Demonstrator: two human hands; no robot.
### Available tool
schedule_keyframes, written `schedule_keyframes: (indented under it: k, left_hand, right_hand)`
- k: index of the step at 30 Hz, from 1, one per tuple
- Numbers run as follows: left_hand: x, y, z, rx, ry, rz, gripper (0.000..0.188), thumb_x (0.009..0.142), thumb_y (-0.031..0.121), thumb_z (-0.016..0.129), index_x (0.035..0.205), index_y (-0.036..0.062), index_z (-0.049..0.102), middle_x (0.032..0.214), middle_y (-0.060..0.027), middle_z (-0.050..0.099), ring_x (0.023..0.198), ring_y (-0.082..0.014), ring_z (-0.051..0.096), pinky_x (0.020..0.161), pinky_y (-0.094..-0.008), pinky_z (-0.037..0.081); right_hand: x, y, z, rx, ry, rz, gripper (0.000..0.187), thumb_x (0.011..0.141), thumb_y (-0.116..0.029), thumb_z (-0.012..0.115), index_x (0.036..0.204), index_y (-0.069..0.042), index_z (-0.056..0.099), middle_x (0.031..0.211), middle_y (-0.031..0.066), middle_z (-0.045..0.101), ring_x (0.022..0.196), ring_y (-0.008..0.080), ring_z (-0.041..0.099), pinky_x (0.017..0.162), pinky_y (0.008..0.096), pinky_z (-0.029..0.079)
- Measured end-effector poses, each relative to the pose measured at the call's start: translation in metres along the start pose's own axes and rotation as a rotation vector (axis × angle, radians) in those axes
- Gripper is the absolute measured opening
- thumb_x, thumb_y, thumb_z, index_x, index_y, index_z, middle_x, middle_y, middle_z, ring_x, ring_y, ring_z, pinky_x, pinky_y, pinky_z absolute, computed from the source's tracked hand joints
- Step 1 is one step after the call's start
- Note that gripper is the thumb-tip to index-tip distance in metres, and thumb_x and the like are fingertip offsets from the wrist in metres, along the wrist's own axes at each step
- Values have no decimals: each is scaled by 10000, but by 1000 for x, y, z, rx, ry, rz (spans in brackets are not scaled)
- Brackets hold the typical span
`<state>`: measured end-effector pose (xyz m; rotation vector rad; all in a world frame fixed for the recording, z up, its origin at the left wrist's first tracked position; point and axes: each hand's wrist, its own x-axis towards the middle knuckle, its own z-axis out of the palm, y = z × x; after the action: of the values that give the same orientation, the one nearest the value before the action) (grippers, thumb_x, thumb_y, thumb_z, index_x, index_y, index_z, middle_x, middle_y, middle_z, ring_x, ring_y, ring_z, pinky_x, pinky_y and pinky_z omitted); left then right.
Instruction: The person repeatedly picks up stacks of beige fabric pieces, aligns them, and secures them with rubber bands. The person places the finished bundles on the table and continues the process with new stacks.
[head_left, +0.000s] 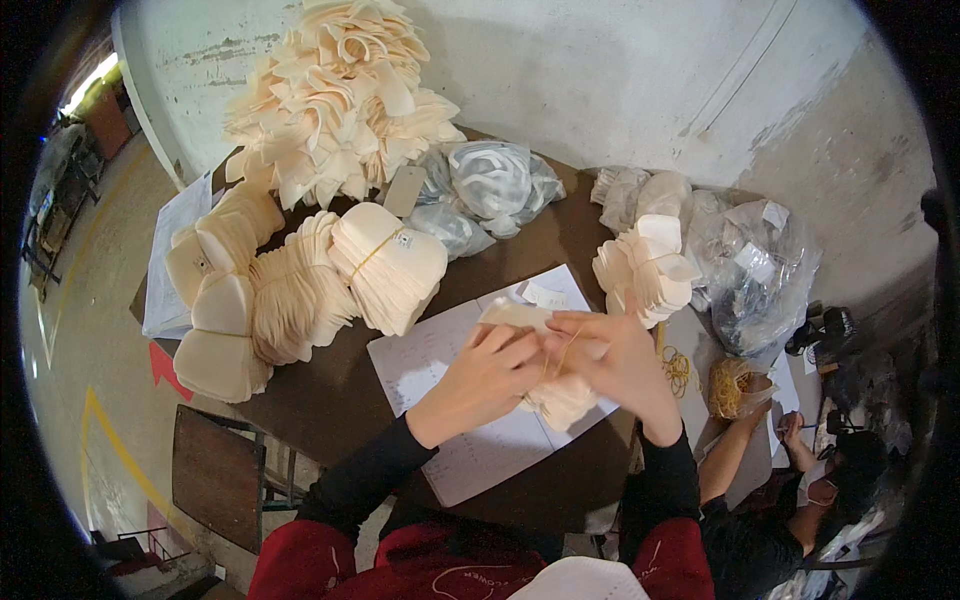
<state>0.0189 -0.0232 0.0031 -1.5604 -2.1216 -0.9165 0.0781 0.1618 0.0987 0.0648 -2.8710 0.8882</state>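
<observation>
Over an open ruled notebook (460, 465), my two hands work at a small stack of cream soft pads (557, 405). My left hand (485, 380) is closed, its curled fingers against the stack's left side. Bent over the right side is my right hand (630, 365), somewhat blurred. A thin rubber band (568, 350) runs across the stack at the right fingers; their exact hold on it is partly hidden. Just beyond the hands, a small white paper slip (545, 295) lies on the notebook.
Left on the brown table (300, 400) stand banded pad stacks (390, 265), with a tall loose pile (340, 110) behind. Plastic bags (490, 185) lie at the back. To the right are another stack (645, 265), rubber bands (678, 370) and a seated person (780, 520).
</observation>
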Motion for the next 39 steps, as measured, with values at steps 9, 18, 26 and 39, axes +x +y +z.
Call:
schedule_keyframes:
  k: [9,18,26,39]
  left_hand:
    - [9,-25,-16,-161,262,134,497,621,154,842,1102,176,716,1225,25,645,1075,-240,580,935,-393,428]
    - [9,-16,-8,-1151,463,-434,752,747,153,831,1365,56,414,1257,-125,523,1209,-236,508,1024,-371,413]
    - [11,-19,0,-1685,425,-900,610,918,181,675,1412,32,349,1357,-107,492,1257,-177,498,1022,-331,447]
    - [8,-16,-4,-1382,271,-839,580,1012,450,483,1434,59,416,1384,-94,504,1237,-187,490,1051,-349,364]
  right_hand:
    - [20,7,-18,693,-76,307,367,946,-276,564,877,35,745,841,81,717,761,92,611,739,261,477]
    - [2,48,3,783,137,447,387,1005,-265,526,913,58,717,811,69,705,705,100,593,647,271,463]
    - [-9,21,37,1012,362,99,732,925,-256,665,1508,-68,266,1458,184,405,1261,265,495,1034,352,416]
    - [4,31,-12,1167,695,102,836,842,-70,672,1522,-48,187,1397,178,474,1259,275,510,1050,398,429]
